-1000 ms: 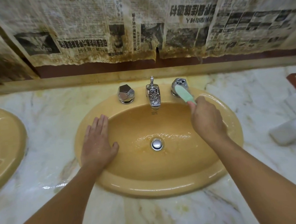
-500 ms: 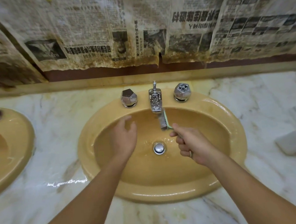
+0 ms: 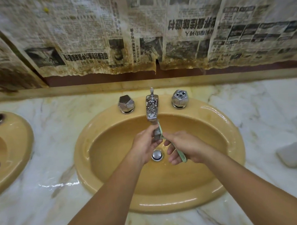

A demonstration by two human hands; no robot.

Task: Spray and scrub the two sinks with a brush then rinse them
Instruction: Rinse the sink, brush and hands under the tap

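head | right hand (image 3: 186,147) grips brush (image 3: 182,156) | left hand (image 3: 145,146) touches bristles

One view only: head cam, wide-angle, looks fwd and steeply down over the oval mustard-yellow ceramic sink (image 3: 227,151), close in, both forearms entering from the bottom edge. Top of frame reaches the stained newspaper-covered wall (image 3: 84,36); left edge clips a second yellow sink (image 3: 21,144). Edges bend w/ lens distortion.

The left hand (image 3: 144,145) has left the rim of the yellow ceramic sink (image 3: 224,122) and now touches the bristle head of the pale green plastic brush (image 3: 160,135), which the right hand (image 3: 182,149) has brought from the right tap knob to under the spout.
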